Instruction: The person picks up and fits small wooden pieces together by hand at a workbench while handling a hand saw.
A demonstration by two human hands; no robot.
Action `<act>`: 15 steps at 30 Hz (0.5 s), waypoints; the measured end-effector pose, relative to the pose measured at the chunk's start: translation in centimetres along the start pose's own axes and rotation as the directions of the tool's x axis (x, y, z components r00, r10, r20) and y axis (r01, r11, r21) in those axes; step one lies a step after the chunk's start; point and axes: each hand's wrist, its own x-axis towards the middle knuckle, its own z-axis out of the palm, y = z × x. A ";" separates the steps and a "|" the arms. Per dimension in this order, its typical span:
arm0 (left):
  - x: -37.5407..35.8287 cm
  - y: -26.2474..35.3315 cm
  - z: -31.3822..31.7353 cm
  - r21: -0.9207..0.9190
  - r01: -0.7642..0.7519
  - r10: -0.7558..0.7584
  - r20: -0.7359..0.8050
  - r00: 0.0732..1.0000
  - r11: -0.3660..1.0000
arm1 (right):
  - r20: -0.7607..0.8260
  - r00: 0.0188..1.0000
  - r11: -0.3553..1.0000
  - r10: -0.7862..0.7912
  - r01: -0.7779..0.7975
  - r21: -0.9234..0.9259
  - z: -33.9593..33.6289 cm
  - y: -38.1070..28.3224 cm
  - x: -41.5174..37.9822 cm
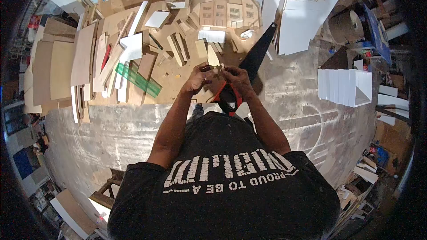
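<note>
Fingers [204,67] of the left hand [196,80] and right hand [239,81], I saw remotely, pinched a pale wooden piece [214,58] beside the handsaw [252,61].

1. Grey, scuffed floor [293,106] is spreading below and right of the wooden surface [171,85].
2. Bright light is glaring off the floor in patches.
3. Brown boards [61,69] and clutter [367,171] are crowding the sides.
4. Darkness is framing the outer edges.
</note>
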 end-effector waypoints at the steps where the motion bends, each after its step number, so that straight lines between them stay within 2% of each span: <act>1: -0.1 0.2 0.1 0.009 0.005 -0.005 0.001 1.000 1.000 | -0.001 1.000 1.000 0.009 -0.009 0.004 0.1 -0.5 -0.2; 7: -0.4 0.3 0.7 -0.006 0.032 -0.032 -0.063 0.997 0.999 | -0.021 0.999 0.999 -0.033 0.033 -0.013 0.1 1.1 -0.1; 10: -0.3 0.0 0.4 -0.013 -0.011 0.010 -0.055 0.998 1.000 | -0.052 0.994 0.985 -0.092 0.084 -0.148 0.1 1.1 -0.3; 13: 0.0 -0.2 0.3 0.041 -0.025 0.028 -0.062 0.998 0.999 | -0.096 0.984 0.972 -0.147 0.126 -0.197 0.8 1.8 -0.7; 15: 0.2 -0.2 0.2 0.087 -0.034 0.040 -0.059 0.997 0.996 | -0.105 0.961 0.952 -0.255 0.230 -0.200 1.3 2.1 -0.5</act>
